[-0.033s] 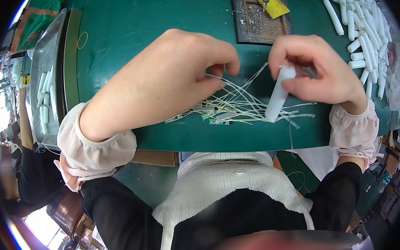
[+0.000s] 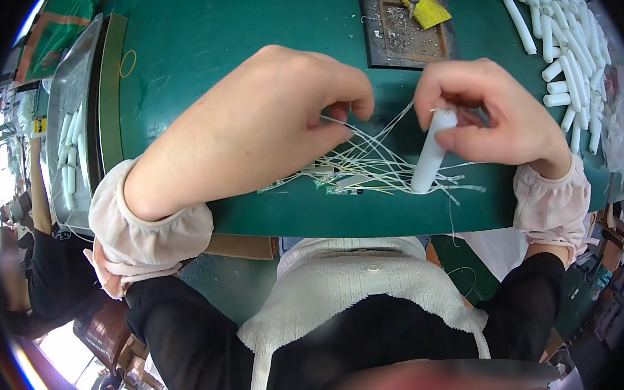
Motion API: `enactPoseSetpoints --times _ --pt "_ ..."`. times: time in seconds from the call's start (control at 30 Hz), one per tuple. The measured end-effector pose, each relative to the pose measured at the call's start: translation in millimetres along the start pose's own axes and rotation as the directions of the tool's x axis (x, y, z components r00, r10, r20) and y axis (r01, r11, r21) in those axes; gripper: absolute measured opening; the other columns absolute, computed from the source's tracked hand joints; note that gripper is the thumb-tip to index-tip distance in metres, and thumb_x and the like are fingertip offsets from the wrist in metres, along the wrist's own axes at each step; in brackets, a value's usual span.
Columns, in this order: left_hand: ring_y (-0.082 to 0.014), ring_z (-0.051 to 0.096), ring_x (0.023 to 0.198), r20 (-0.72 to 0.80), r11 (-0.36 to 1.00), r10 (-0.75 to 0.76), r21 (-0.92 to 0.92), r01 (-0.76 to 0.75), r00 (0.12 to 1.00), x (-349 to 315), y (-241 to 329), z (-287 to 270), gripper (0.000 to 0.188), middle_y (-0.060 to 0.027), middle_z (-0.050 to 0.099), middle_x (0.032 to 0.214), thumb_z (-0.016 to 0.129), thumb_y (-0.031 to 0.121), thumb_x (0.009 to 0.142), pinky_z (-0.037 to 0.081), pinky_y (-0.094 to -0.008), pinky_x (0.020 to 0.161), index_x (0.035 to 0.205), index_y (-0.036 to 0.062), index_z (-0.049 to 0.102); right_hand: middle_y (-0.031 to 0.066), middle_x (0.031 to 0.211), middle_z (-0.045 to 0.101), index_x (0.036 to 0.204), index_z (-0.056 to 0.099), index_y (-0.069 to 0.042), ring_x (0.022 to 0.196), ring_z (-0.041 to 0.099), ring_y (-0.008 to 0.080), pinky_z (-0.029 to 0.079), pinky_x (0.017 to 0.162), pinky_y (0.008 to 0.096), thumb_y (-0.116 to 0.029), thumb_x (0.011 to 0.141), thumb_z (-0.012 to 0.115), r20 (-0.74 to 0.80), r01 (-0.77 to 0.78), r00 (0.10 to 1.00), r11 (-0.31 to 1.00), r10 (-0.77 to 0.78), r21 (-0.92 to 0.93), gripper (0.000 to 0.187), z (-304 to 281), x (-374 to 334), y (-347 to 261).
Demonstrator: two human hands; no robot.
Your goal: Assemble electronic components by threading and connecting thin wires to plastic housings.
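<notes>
Above the green table (image 2: 295, 217), a white tube (image 2: 431, 155) is pinched near one end by the right grip (image 2: 493, 112), its length slanting away across the white wires (image 2: 378, 164); whether any are held by the left grip (image 2: 305, 88) cannot be told.

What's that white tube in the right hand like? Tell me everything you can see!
The tube is white, smooth-looking and slim, and looks like plastic. The right hand pinches it near its upper end between thumb and fingers. It slants over the wires on the green table, its lower end nearer the front edge and a little left. I can't tell whether it touches the wires or what's inside.
</notes>
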State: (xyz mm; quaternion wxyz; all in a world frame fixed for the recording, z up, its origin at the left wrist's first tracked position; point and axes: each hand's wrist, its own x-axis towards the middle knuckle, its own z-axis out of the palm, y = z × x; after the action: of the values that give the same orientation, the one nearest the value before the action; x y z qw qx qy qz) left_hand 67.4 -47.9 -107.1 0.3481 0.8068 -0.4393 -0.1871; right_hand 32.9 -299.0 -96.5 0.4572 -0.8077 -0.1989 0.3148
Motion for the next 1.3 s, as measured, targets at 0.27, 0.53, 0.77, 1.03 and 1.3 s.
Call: enactPoseSetpoints --times 0.27,0.53,0.77,1.03,1.3 --pt "-0.0249 0.06 0.08 0.015 0.958 0.008 0.286 -0.012 1.0 -14.0 -11.4 -16.7 0.024 -0.0085 0.061 0.089 0.067 -0.004 0.071 0.048 -0.0331 0.065 0.094 0.0033 0.064 -0.0052 0.078 0.049 0.091 0.054 -0.004 0.069 0.042 0.0004 0.033 0.058 0.0166 -0.003 0.079 0.062 -0.242 0.213 0.949 0.977 -0.2 0.029 0.014 -18.9 -12.8 27.9" --pt "-0.0246 0.055 0.084 0.074 0.898 0.192 0.389 -0.205 0.979 -19.0 -19.4 6.7 0.016 -0.006 0.054 0.086 0.066 0.002 0.067 0.047 -0.0342 0.068 0.083 0.0042 0.063 -0.0061 0.076 0.037 0.09 0.05 -0.008 0.062 0.033 -0.0001 0.021 0.052 0.0179 -0.045 0.076 0.056 -0.486 0.075 0.861 0.982 -0.153 -0.176 0.04 -40.6 -36.8 28.2" --pt "-0.0243 0.054 0.083 0.22 0.777 0.201 0.558 -0.292 0.955 -22.3 -8.1 12.6 0.014 -0.0059 0.053 0.087 0.065 0.005 0.063 0.047 -0.0342 0.067 0.076 0.0023 0.061 -0.0036 0.081 0.041 0.091 0.051 -0.007 0.068 0.038 0.0021 0.026 0.057 0.0177 -0.039 0.077 0.058 -0.48 0.117 0.859 0.982 -0.174 -0.147 0.035 -15.6 -20.0 16.5" --pt "-0.0142 0.063 0.08 0.055 0.98 0.028 -0.199 -0.017 0.998 1.2 -1.4 -17.3 0.007 -0.0049 0.065 0.081 0.064 -0.006 0.08 0.049 -0.0256 0.073 0.08 0.0006 0.062 -0.0003 0.087 0.048 0.092 0.054 -0.004 0.079 0.046 0.0052 0.035 0.067 0.019 -0.014 0.08 0.061 -0.329 0.134 0.937 0.991 -0.121 0.019 0.018 -3.9 -2.3 -4.6" --pt "-0.0049 0.057 0.075 0.021 0.849 -0.16 -0.507 0.149 0.987 34.8 4.2 -1.8 0.007 -0.0007 0.062 0.081 0.067 -0.003 0.082 0.047 -0.0185 0.069 0.088 -0.0002 0.063 -0.0072 0.074 0.051 0.088 0.054 -0.006 0.061 0.042 -0.0014 0.029 0.053 0.0155 -0.002 0.073 0.074 -0.258 0.082 0.965 0.992 -0.056 0.091 0.025 -2.0 1.1 6.1"
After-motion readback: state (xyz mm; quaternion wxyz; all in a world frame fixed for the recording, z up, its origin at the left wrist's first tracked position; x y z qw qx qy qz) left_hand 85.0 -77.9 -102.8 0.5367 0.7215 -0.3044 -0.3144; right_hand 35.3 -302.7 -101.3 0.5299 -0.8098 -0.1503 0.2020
